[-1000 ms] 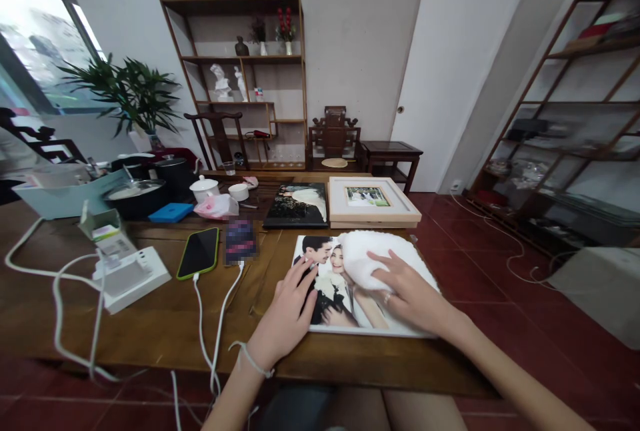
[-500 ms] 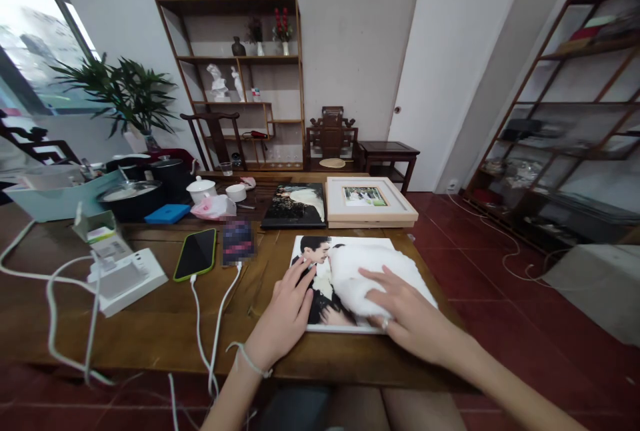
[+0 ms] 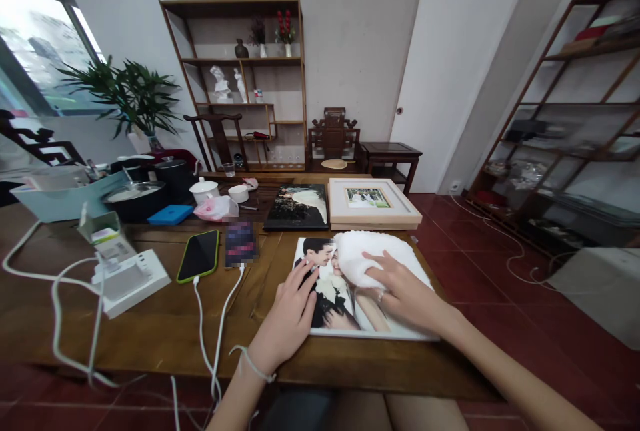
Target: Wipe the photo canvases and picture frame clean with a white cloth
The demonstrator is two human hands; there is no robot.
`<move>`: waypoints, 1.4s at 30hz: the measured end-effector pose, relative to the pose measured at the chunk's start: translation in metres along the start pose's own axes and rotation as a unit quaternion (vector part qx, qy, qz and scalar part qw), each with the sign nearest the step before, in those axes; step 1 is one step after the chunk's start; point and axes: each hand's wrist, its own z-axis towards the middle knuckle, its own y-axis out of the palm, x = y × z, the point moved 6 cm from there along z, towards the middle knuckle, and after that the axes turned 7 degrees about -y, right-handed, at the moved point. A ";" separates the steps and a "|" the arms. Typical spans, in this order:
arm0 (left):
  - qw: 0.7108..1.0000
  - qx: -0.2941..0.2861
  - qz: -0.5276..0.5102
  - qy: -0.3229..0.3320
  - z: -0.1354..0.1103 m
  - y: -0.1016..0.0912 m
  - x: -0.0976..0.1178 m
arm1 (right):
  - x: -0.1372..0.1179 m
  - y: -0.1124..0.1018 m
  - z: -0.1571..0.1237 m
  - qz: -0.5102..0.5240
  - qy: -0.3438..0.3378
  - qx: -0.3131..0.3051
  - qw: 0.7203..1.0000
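A printed photo panel (image 3: 335,294) of a couple lies flat on the wooden table in front of me. My left hand (image 3: 290,314) rests on its left edge with fingers stretched out on the picture. On the right, my right hand (image 3: 407,294) presses a fluffy white cloth (image 3: 400,251) against the panel, its fingers curled over the near side. The cloth covers the panel's upper right part. Below it, the near right part of the picture shows.
Behind the panel lie a dark photo album (image 3: 297,207) and a pale wooden picture frame (image 3: 400,211). To the left are a charging phone (image 3: 199,255), a white power strip (image 3: 137,284) with loose cables, a blue box (image 3: 171,215), and a black pot (image 3: 133,201).
My right hand has slid the white cloth away from me across the panel, uncovering more of its near right part. The left hand stays in place on the panel.
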 end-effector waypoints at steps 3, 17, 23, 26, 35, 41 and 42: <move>1.000 0.005 -0.005 0.003 0.000 -0.001 0.000 | -0.022 0.003 -0.018 0.005 0.007 -0.022 1.000; 1.000 -0.010 0.008 0.008 0.001 0.003 -0.002 | -0.036 -0.003 -0.019 0.047 0.002 -0.036 0.998; 1.000 -0.021 0.013 0.001 0.001 0.004 -0.001 | 0.009 -0.008 0.015 0.021 0.021 0.004 1.000; 1.000 -0.022 0.011 -0.004 0.001 0.004 -0.002 | 0.013 -0.007 0.020 0.012 0.029 0.012 0.999; 0.999 -0.028 0.013 -0.013 0.001 0.006 -0.005 | -0.061 0.008 -0.025 0.022 -0.001 -0.074 0.997; 1.000 -0.021 0.022 0.003 0.001 0.005 -0.003 | -0.085 0.008 -0.039 0.076 -0.039 -0.100 0.991; 1.000 -0.020 0.022 0.003 0.001 0.004 -0.003 | -0.078 0.006 -0.036 0.069 -0.019 -0.087 0.994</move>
